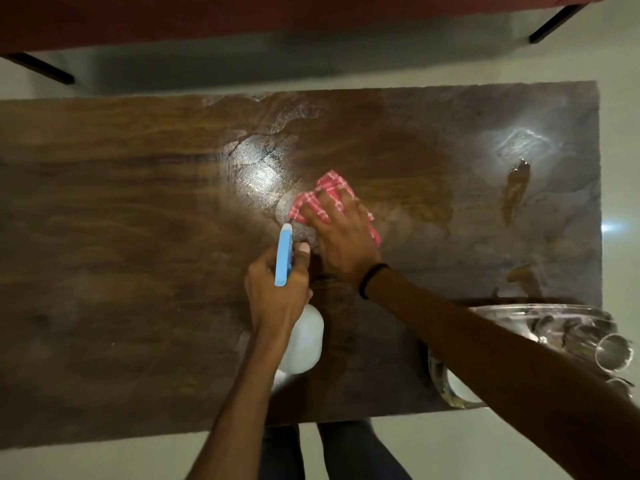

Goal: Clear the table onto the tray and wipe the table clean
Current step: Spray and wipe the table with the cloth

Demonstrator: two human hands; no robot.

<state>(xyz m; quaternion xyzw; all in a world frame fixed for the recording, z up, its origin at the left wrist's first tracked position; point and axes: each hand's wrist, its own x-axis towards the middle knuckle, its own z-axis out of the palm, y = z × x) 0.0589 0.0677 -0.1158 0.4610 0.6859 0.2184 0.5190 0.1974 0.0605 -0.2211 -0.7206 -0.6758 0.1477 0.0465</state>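
While the right hand lies flat with fingers spread on a pink checked cloth, pressing it against the middle of a dark wooden table, the left hand grips a spray bottle just beside it. The view looks straight down from the person's head. The left fingers wrap the bottle's neck under its blue trigger head, whose nozzle aims at the wood next to the cloth, probably so that fluid lands where the cloth goes next. The spread palm likely gives broad, even pressure for wiping.

Pale, shiny wet smears cover the table's middle and right side; the left side looks duller. A brown streak near the right end may be a patch not yet wiped, though that is hard to tell.

The tray sits at the near right corner, partly hidden by the right forearm, and carries clear glasses and a pale bowl. Clearing therefore seems done, and wiping is under way. A red sofa stands beyond the far edge.
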